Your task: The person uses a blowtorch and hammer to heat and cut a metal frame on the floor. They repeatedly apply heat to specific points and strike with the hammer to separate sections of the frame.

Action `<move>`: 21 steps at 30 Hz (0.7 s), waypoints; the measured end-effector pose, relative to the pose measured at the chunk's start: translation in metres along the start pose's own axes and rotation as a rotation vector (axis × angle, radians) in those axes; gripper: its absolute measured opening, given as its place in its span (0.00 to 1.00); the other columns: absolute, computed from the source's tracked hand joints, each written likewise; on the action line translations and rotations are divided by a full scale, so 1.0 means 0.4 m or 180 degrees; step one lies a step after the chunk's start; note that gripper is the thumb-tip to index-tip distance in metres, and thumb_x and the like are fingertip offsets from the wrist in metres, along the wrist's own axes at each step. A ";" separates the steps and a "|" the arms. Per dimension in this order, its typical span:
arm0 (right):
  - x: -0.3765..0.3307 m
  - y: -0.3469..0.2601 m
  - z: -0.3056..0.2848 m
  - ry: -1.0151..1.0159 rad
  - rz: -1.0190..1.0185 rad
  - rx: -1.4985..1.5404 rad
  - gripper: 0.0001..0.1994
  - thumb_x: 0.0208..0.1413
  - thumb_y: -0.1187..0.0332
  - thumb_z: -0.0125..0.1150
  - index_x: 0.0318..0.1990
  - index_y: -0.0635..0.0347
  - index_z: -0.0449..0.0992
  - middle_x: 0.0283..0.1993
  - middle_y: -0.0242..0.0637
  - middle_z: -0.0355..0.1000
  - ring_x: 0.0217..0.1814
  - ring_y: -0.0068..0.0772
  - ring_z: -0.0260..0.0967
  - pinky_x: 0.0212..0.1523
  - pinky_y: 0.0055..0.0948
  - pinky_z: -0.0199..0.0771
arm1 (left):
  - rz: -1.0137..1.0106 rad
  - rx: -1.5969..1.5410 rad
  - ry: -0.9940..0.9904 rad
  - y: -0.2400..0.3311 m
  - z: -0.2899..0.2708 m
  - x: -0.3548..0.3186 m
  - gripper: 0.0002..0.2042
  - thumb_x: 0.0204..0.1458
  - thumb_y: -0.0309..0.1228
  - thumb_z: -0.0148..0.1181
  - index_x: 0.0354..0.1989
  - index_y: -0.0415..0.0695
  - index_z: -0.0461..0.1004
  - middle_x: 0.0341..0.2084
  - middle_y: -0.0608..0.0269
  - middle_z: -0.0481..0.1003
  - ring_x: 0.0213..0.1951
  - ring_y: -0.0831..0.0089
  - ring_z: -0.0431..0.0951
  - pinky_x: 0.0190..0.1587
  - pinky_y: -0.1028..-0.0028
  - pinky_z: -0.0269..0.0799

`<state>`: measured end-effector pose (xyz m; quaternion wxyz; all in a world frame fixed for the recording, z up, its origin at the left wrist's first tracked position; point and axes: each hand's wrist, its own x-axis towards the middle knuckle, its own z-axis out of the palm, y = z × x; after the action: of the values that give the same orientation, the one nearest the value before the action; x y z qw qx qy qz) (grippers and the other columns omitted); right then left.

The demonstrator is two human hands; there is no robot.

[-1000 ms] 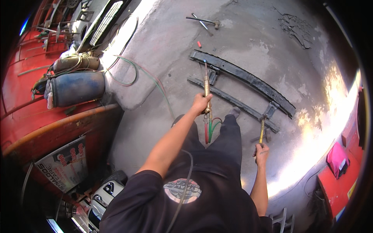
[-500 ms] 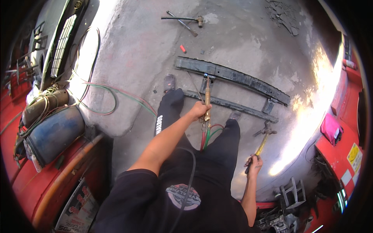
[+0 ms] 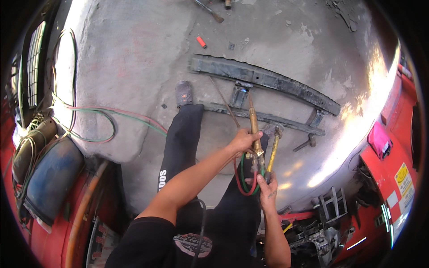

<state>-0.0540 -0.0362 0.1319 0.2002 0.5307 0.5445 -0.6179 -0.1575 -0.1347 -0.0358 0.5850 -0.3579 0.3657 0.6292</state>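
"Two hands in view. What has the left hand [image 3: 243,141] got?"

"Its fingers are wrapped round the torch [image 3: 254,123], a slim brass one that runs forward from them."

"And the right hand [image 3: 268,190]?"

"Closer to the body, behind the left fingers and a little to their right. Its fingers grasp the lower end of the hammer [image 3: 274,149], whose yellow handle runs forward from them to the head. The thumb is by the hoses [image 3: 239,182]; whether it touches them, I can't tell."

"How do the hoses lie?"

"Red and green, looping from the torch's tail, behind the left fingers and left of the right ones."

"Anything ahead of the left fingers?"

"A thin rod [image 3: 223,99] slants off forward and left. Its near end comes up to them, but I can't tell if they grip it. Farther forward lies the frame [image 3: 268,80], dark metal, two long bars joined by short brackets. Blue light [image 3: 244,90] shows just beside the torch's tip, at the left bracket."

"And beyond?"

"Forward and left of the left fingers, a shoe [image 3: 184,93]; past it, a red stub [image 3: 201,42]. Far left of them, a blue tank [image 3: 53,174]. Well right of the right fingers, a pink bag [image 3: 380,139]."
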 end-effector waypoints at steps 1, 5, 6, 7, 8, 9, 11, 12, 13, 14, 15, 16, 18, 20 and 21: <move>0.038 0.007 -0.008 -0.0056 0.0100 -0.0002 0.18 0.63 0.66 0.64 0.53 0.68 0.67 0.37 0.42 0.76 0.30 0.29 0.74 0.35 0.29 0.78 | -0.0008 -0.0013 -0.0063 -0.014 -0.003 0.033 0.21 0.62 0.38 0.64 0.49 0.30 0.70 0.34 0.51 0.77 0.33 0.64 0.81 0.34 0.65 0.80; 0.172 0.024 -0.056 -0.0031 0.0397 0.0029 0.17 0.60 0.69 0.66 0.49 0.65 0.65 0.33 0.42 0.73 0.24 0.29 0.72 0.26 0.27 0.76 | 0.0081 -0.0132 -0.0122 -0.091 -0.013 0.168 0.20 0.62 0.39 0.64 0.50 0.34 0.70 0.33 0.54 0.78 0.28 0.71 0.79 0.26 0.72 0.73; 0.193 0.022 -0.072 0.0050 0.0453 0.0033 0.16 0.59 0.69 0.66 0.47 0.64 0.65 0.32 0.42 0.73 0.23 0.29 0.72 0.25 0.26 0.75 | 0.0164 -0.0183 -0.0137 -0.119 -0.009 0.199 0.19 0.62 0.39 0.64 0.50 0.35 0.71 0.32 0.56 0.78 0.25 0.74 0.79 0.21 0.74 0.70; 0.215 0.019 -0.100 -0.0004 0.0547 0.0008 0.16 0.60 0.75 0.64 0.49 0.64 0.63 0.36 0.44 0.73 0.25 0.31 0.72 0.24 0.28 0.76 | 0.0192 -0.0317 -0.0354 -0.133 -0.004 0.224 0.20 0.62 0.39 0.64 0.53 0.37 0.70 0.34 0.57 0.79 0.26 0.75 0.79 0.21 0.78 0.67; 0.236 0.019 -0.110 0.0005 0.0523 0.0045 0.16 0.60 0.75 0.64 0.49 0.64 0.63 0.35 0.44 0.73 0.25 0.31 0.72 0.24 0.28 0.76 | 0.0164 -0.0322 -0.0422 -0.142 -0.010 0.249 0.20 0.62 0.39 0.65 0.53 0.37 0.69 0.34 0.57 0.79 0.26 0.76 0.79 0.21 0.78 0.66; 0.248 0.017 -0.125 0.0058 0.0503 0.0078 0.16 0.59 0.75 0.64 0.49 0.64 0.63 0.35 0.44 0.73 0.25 0.31 0.72 0.24 0.28 0.76 | 0.0107 -0.0329 -0.0526 -0.132 0.005 0.256 0.21 0.62 0.39 0.65 0.54 0.37 0.68 0.34 0.57 0.79 0.26 0.76 0.79 0.21 0.78 0.66; 0.277 0.006 -0.141 0.0084 0.0537 0.0075 0.17 0.58 0.75 0.65 0.48 0.63 0.62 0.34 0.44 0.72 0.26 0.31 0.71 0.24 0.29 0.77 | 0.0117 -0.0365 -0.0723 -0.124 0.006 0.291 0.22 0.63 0.41 0.63 0.55 0.37 0.66 0.36 0.55 0.79 0.28 0.74 0.81 0.22 0.76 0.72; 0.291 0.000 -0.147 0.0091 0.0512 0.0067 0.17 0.58 0.75 0.65 0.48 0.63 0.62 0.34 0.44 0.72 0.26 0.31 0.71 0.23 0.29 0.77 | 0.0092 -0.0504 -0.0761 -0.113 0.011 0.304 0.23 0.64 0.41 0.62 0.56 0.36 0.65 0.36 0.54 0.78 0.28 0.72 0.82 0.24 0.75 0.75; 0.302 -0.005 -0.150 0.0095 0.0500 0.0061 0.17 0.58 0.75 0.65 0.48 0.63 0.62 0.34 0.45 0.72 0.26 0.31 0.71 0.23 0.29 0.77 | 0.0057 -0.0646 -0.0789 -0.089 0.015 0.310 0.23 0.64 0.41 0.61 0.57 0.36 0.64 0.36 0.53 0.78 0.29 0.70 0.82 0.25 0.73 0.78; 0.313 -0.011 -0.151 0.0101 0.0484 0.0057 0.17 0.58 0.75 0.65 0.48 0.63 0.62 0.34 0.45 0.72 0.26 0.31 0.72 0.23 0.29 0.77 | 0.0023 -0.0785 -0.0817 -0.072 0.014 0.323 0.23 0.65 0.42 0.59 0.57 0.36 0.63 0.37 0.52 0.78 0.29 0.68 0.83 0.27 0.71 0.81; 0.320 -0.021 -0.143 0.0148 0.0472 0.0099 0.17 0.58 0.75 0.66 0.48 0.63 0.62 0.34 0.45 0.73 0.26 0.31 0.72 0.23 0.29 0.76 | 0.0073 -0.0815 -0.0847 -0.059 0.006 0.338 0.23 0.65 0.42 0.59 0.57 0.36 0.62 0.37 0.51 0.78 0.30 0.66 0.84 0.29 0.69 0.82; 0.328 -0.033 -0.139 0.0137 0.0501 0.0102 0.18 0.58 0.75 0.67 0.48 0.63 0.62 0.33 0.45 0.73 0.25 0.31 0.72 0.23 0.29 0.76 | 0.0124 -0.0842 -0.0878 -0.047 -0.002 0.354 0.23 0.66 0.42 0.58 0.58 0.36 0.61 0.37 0.50 0.78 0.30 0.65 0.84 0.30 0.68 0.84; 0.340 -0.054 -0.130 0.0115 0.0557 0.0110 0.18 0.57 0.75 0.67 0.48 0.63 0.62 0.32 0.44 0.73 0.24 0.31 0.71 0.23 0.29 0.76 | 0.0149 -0.0917 -0.0945 -0.037 -0.014 0.372 0.24 0.66 0.42 0.57 0.59 0.35 0.60 0.37 0.48 0.78 0.31 0.62 0.84 0.31 0.65 0.85; 0.352 -0.064 -0.114 0.0172 0.0577 0.0035 0.18 0.57 0.75 0.67 0.48 0.63 0.62 0.31 0.44 0.73 0.23 0.31 0.71 0.23 0.28 0.76 | 0.0098 -0.1013 -0.1016 -0.032 -0.022 0.380 0.24 0.66 0.41 0.57 0.59 0.35 0.59 0.37 0.47 0.78 0.30 0.62 0.84 0.31 0.65 0.85; 0.355 -0.067 -0.109 0.0200 0.0584 -0.0005 0.18 0.57 0.75 0.67 0.47 0.63 0.62 0.31 0.44 0.72 0.22 0.31 0.70 0.23 0.28 0.76 | 0.0069 -0.1029 -0.0996 -0.029 -0.023 0.381 0.24 0.66 0.41 0.57 0.59 0.35 0.59 0.37 0.47 0.78 0.30 0.62 0.84 0.31 0.65 0.85</move>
<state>-0.1078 0.0580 0.0270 0.2391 0.5974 0.5001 -0.5795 -0.1546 -0.0699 -0.1746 0.5628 -0.3411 0.1686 0.7338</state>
